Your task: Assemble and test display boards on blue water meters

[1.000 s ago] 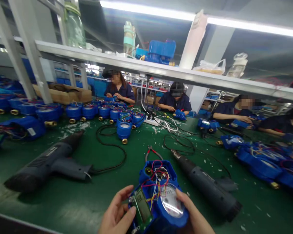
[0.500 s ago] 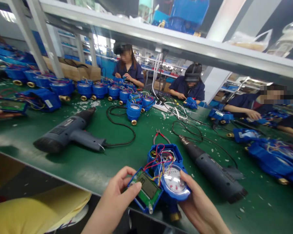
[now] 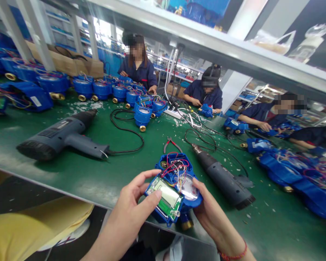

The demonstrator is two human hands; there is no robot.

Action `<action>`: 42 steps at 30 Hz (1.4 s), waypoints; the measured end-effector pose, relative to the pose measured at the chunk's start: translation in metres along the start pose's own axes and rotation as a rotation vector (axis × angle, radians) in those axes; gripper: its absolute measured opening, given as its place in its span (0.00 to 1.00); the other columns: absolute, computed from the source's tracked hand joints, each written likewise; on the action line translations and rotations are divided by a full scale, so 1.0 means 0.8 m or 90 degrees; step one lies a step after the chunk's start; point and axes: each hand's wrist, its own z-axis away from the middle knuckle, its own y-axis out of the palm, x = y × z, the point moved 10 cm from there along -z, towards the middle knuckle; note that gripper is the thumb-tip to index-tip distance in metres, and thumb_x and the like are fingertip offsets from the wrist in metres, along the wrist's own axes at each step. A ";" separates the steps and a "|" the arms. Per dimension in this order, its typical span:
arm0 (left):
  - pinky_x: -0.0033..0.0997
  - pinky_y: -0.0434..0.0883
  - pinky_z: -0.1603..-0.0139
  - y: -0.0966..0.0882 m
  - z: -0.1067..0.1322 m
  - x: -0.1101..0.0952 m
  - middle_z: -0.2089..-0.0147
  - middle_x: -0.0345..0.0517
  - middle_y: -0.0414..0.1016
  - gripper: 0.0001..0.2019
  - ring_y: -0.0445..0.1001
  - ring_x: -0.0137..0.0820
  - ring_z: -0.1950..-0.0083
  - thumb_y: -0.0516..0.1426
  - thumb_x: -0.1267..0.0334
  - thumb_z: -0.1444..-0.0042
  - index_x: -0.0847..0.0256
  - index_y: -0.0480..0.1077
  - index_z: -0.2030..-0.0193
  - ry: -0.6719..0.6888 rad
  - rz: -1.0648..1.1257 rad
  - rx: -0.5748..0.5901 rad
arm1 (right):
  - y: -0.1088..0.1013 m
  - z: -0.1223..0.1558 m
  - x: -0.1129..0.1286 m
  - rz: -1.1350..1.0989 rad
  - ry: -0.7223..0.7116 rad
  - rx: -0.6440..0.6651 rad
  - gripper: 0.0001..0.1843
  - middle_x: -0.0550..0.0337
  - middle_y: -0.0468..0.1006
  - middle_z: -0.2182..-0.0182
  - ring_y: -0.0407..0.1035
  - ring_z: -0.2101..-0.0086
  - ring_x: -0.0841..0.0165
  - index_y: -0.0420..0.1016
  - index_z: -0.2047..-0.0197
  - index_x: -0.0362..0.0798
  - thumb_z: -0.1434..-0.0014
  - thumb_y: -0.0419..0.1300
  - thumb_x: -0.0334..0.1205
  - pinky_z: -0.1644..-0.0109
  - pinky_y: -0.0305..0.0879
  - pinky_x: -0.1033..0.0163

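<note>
My left hand (image 3: 137,203) grips a blue-framed circuit board with an LCD screen (image 3: 168,194), thumb on its face and fingers behind. Red, white and yellow wires (image 3: 176,168) run from the board into the open top of a blue water meter (image 3: 188,161). Around the right side of that meter's round glass dial is my right hand (image 3: 206,203), thumb at the rim. A brass pipe end (image 3: 187,222) sticks out below, near the table's front edge. Red-handled pliers (image 3: 172,144) lie just behind the meter.
A heat gun (image 3: 62,136) lies to the left and another heat gun (image 3: 222,177) to the right, both with trailing black cords. Several blue meters (image 3: 119,93) line the back of the green table (image 3: 119,185). Co-workers (image 3: 141,67) sit opposite, beneath an overhead shelf (image 3: 206,43).
The view has shifted, so the scene sits further left and higher. The board has tilted and its screen now looks bright instead of dark. Both hands keep their hold.
</note>
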 end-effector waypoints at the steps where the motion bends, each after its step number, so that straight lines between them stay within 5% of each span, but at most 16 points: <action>1: 0.28 0.75 0.67 0.002 0.000 0.001 0.63 0.48 0.81 0.29 0.78 0.34 0.67 0.66 0.53 0.53 0.62 0.69 0.45 0.004 -0.005 0.002 | 0.000 0.001 0.001 0.008 -0.007 0.012 0.28 0.55 0.83 0.62 0.76 0.63 0.64 0.81 0.61 0.44 0.60 0.77 0.55 0.58 0.71 0.65; 7: 0.30 0.75 0.66 0.011 0.003 -0.003 0.62 0.48 0.82 0.28 0.79 0.36 0.66 0.66 0.55 0.53 0.62 0.71 0.45 0.031 -0.030 -0.013 | -0.019 0.002 0.031 0.142 -0.154 -0.057 0.38 0.53 0.74 0.45 0.69 0.46 0.57 0.71 0.44 0.49 0.56 0.74 0.54 0.43 0.65 0.57; 11: 0.29 0.75 0.64 0.013 0.008 -0.012 0.62 0.47 0.82 0.26 0.79 0.36 0.65 0.65 0.56 0.52 0.61 0.72 0.46 0.036 -0.048 -0.047 | -0.012 0.012 0.071 0.308 -0.335 -0.060 0.33 0.52 0.67 0.39 0.59 0.38 0.58 0.66 0.42 0.52 0.49 0.70 0.49 0.34 0.54 0.54; 14: 0.29 0.75 0.65 0.013 0.005 -0.014 0.62 0.47 0.82 0.25 0.78 0.35 0.65 0.65 0.56 0.52 0.61 0.73 0.47 0.051 -0.070 -0.047 | 0.022 0.041 0.111 0.479 -0.536 -0.029 0.23 0.55 0.64 0.37 0.55 0.36 0.61 0.66 0.40 0.54 0.38 0.61 0.44 0.31 0.48 0.52; 18: 0.29 0.74 0.65 0.014 -0.004 -0.015 0.61 0.48 0.82 0.24 0.79 0.37 0.63 0.65 0.56 0.51 0.62 0.73 0.47 0.080 -0.097 -0.010 | 0.099 0.074 0.128 0.705 -0.695 0.148 0.15 0.55 0.65 0.38 0.55 0.37 0.63 0.71 0.43 0.53 0.30 0.51 0.40 0.32 0.49 0.53; 23: 0.28 0.74 0.66 0.010 -0.010 -0.021 0.64 0.47 0.81 0.24 0.78 0.36 0.64 0.64 0.56 0.52 0.62 0.75 0.49 0.098 -0.147 -0.010 | 0.148 0.061 0.115 0.763 -0.648 0.311 0.12 0.54 0.73 0.46 0.63 0.43 0.62 0.75 0.56 0.50 0.30 0.50 0.36 0.37 0.53 0.51; 26: 0.29 0.73 0.66 0.010 -0.019 -0.024 0.65 0.46 0.81 0.24 0.78 0.36 0.66 0.63 0.54 0.51 0.63 0.74 0.48 0.102 -0.162 0.015 | 0.139 0.035 0.110 0.612 -0.529 0.308 0.09 0.56 0.76 0.59 0.67 0.55 0.63 0.73 0.64 0.49 0.34 0.55 0.41 0.47 0.60 0.57; 31: 0.28 0.72 0.63 0.006 -0.044 -0.045 0.66 0.45 0.81 0.20 0.77 0.35 0.65 0.63 0.56 0.48 0.63 0.74 0.50 0.141 -0.197 0.043 | 0.110 0.007 0.097 0.429 -0.383 0.249 0.19 0.61 0.69 0.70 0.61 0.68 0.68 0.71 0.65 0.46 0.38 0.59 0.55 0.63 0.58 0.65; 37: 0.26 0.71 0.63 0.031 -0.077 -0.065 0.65 0.44 0.82 0.16 0.78 0.33 0.65 0.65 0.55 0.48 0.61 0.76 0.55 0.150 -0.200 0.181 | 0.097 -0.005 0.091 0.258 -0.309 0.220 0.20 0.63 0.68 0.71 0.60 0.70 0.71 0.71 0.65 0.46 0.43 0.64 0.57 0.63 0.58 0.67; 42: 0.30 0.71 0.62 0.064 -0.108 -0.075 0.63 0.48 0.82 0.26 0.78 0.37 0.64 0.68 0.46 0.55 0.61 0.76 0.53 0.109 -0.191 0.369 | 0.083 -0.012 0.097 0.154 -0.319 0.166 0.21 0.64 0.68 0.71 0.59 0.69 0.72 0.71 0.66 0.46 0.46 0.67 0.56 0.62 0.57 0.69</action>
